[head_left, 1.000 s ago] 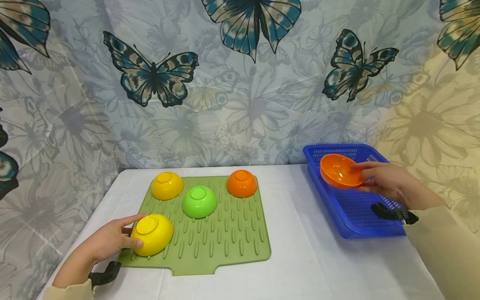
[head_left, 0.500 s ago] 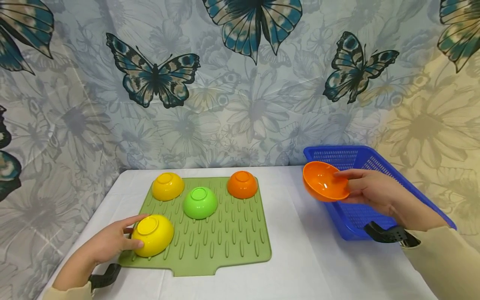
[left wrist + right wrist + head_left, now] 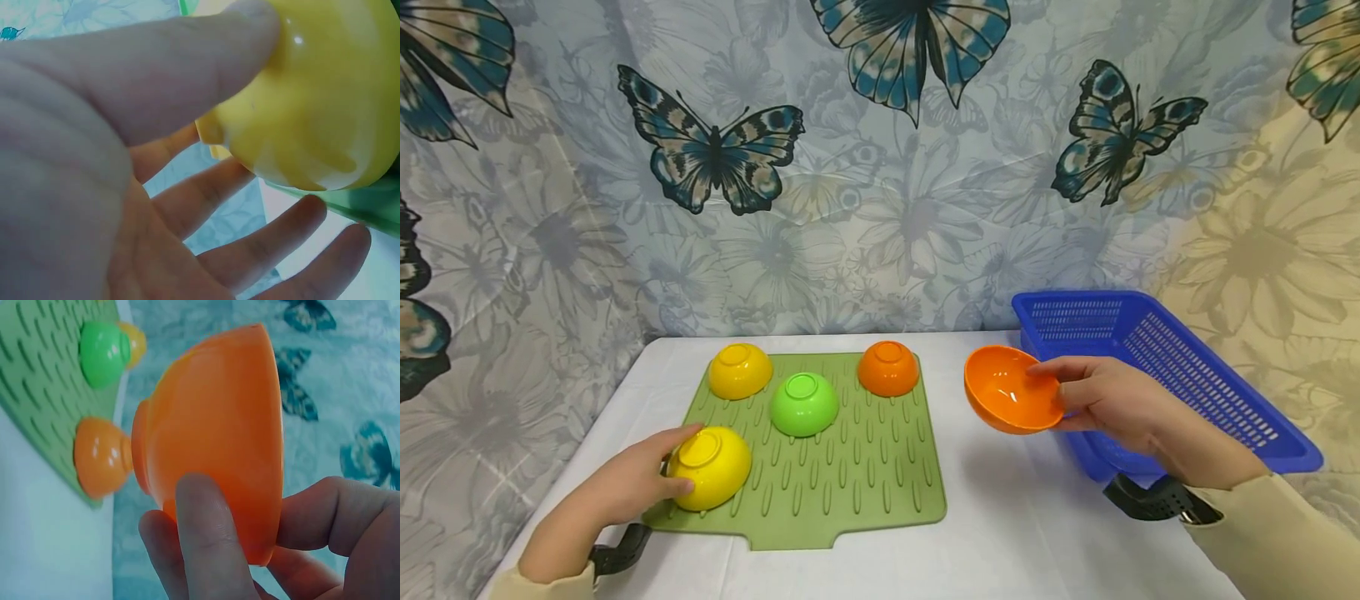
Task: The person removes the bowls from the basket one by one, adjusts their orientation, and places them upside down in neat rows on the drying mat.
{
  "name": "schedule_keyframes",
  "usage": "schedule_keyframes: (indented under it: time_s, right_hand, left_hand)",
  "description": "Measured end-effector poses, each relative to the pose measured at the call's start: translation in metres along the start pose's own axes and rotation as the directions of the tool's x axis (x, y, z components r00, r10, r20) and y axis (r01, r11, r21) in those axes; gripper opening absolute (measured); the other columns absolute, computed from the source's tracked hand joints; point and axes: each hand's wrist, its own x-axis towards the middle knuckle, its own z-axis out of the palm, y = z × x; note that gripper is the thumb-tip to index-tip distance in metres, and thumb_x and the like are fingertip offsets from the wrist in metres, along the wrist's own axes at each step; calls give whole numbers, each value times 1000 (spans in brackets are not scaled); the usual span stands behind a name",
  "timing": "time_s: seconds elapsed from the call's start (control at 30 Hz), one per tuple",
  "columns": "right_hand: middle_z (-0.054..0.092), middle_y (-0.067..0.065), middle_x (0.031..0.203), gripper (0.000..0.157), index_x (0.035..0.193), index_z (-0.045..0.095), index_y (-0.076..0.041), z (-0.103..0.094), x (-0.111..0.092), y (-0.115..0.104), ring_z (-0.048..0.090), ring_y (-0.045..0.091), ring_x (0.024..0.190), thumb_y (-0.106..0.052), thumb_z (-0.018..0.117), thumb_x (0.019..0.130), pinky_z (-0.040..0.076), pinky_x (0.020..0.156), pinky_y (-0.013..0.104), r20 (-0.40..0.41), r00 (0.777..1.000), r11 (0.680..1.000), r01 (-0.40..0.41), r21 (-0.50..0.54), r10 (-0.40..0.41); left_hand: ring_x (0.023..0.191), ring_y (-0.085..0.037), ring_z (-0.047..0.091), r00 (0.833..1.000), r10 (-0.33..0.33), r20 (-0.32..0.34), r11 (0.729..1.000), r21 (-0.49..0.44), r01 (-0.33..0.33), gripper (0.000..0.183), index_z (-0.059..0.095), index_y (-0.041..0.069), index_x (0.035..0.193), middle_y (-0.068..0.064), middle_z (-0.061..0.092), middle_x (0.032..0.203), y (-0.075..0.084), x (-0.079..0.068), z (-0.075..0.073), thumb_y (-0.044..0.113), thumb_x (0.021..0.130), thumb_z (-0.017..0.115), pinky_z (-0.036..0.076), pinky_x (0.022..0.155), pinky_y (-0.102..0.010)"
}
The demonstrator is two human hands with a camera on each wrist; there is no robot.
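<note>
My right hand (image 3: 1120, 408) pinches the rim of an orange bowl (image 3: 1006, 392), holding it in the air just left of the basket. Its hollow side faces me in the head view; the right wrist view shows its outer wall and foot ring, fingers outside and thumb at the rim. At the mat's near left corner, my left hand (image 3: 632, 479) holds an upside-down yellow bowl (image 3: 713, 471), thumb and index finger on its side. In the left wrist view the thumb (image 3: 187, 69) presses this bowl, while the lower fingers are spread.
On the green ridged mat (image 3: 857, 492) three more bowls lie upside down: yellow (image 3: 741, 372), green (image 3: 805, 406) and orange (image 3: 889, 369). A blue perforated basket (image 3: 1195, 367) stands at the right on the white-covered table (image 3: 1000, 533). A butterfly-patterned cloth (image 3: 917, 200) hangs behind.
My right hand has carried the orange bowl leftward and toward me, from over the basket to beside it. The left hand and its yellow bowl stay in place.
</note>
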Motion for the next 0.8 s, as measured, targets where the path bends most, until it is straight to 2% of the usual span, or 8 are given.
schedule_keyframes:
  time_s: [0.17, 0.33, 0.47, 0.6, 0.67, 0.73, 0.77, 0.8]
  right_hand:
    - [55, 23, 129, 48, 137, 52, 11, 28, 1, -1, 68, 37, 96, 7, 56, 90, 56, 83, 47, 26, 1000, 1000, 14, 26, -14]
    - [49, 27, 136, 47, 134, 55, 9, 55, 1, -4, 67, 37, 98, 9, 55, 87, 57, 82, 49, 56, 998, 999, 21, 27, -22]
    - [44, 28, 141, 45, 131, 58, 8, 77, 2, -7, 66, 36, 101, 9, 56, 86, 57, 81, 50, 90, 996, 1000, 21, 19, -23]
    - [48, 26, 139, 45, 128, 61, 7, 96, 7, -8, 65, 35, 101, 10, 57, 83, 58, 79, 50, 109, 994, 1000, 19, 12, -21]
    - [50, 25, 137, 46, 127, 62, 6, 104, 9, -8, 65, 35, 100, 11, 57, 82, 58, 78, 50, 123, 992, 1000, 27, 15, -29]
    - [52, 25, 136, 47, 126, 62, 7, 110, 10, -6, 66, 34, 99, 11, 58, 80, 58, 77, 50, 138, 990, 999, 40, 22, -43]
    - [52, 24, 135, 47, 126, 62, 7, 112, 11, -5, 66, 34, 99, 11, 58, 80, 58, 77, 50, 144, 988, 999, 47, 26, -50]
    - [53, 24, 134, 47, 126, 63, 7, 114, 11, -5, 66, 34, 99, 11, 59, 79, 58, 77, 50, 149, 987, 998, 53, 28, -56]
  left_hand:
    - [124, -51, 47, 1000, -27, 14, 1000, 5, 27, 85, 38, 1, 152, -29, 45, 144, 0, 1, -1, 27, 83, 82, 42, 95, -66]
    - [123, -50, 48, 1000, -18, 10, 1000, 19, 18, 85, 38, 1, 151, -29, 46, 143, 2, -1, -2, 27, 83, 81, 42, 95, -65]
    - [128, -52, 42, 999, 43, -31, 996, 76, -41, 86, 38, -1, 150, -32, 40, 145, 12, -3, 0, 24, 82, 83, 38, 98, -67]
    - [131, -53, 38, 981, 143, -129, 985, 113, -128, 89, 34, 3, 154, -32, 30, 152, 39, -8, 2, 29, 84, 82, 37, 98, -69]
    - [133, -51, 36, 967, 184, -176, 982, 67, -174, 93, 27, 10, 158, -27, 25, 156, 57, -10, 2, 35, 86, 80, 38, 97, -69]
    - [138, -47, 32, 961, 203, -186, 973, -69, -219, 97, 19, 20, 161, -20, 21, 160, 76, -11, 4, 40, 87, 78, 39, 100, -65]
    - [140, -46, 29, 960, 216, -178, 956, -164, -245, 98, 16, 23, 162, -18, 18, 162, 84, -10, 5, 40, 87, 78, 40, 101, -63]
    - [142, -44, 27, 960, 227, -162, 926, -270, -264, 98, 14, 26, 162, -16, 16, 162, 92, -10, 7, 39, 88, 77, 41, 101, -61]
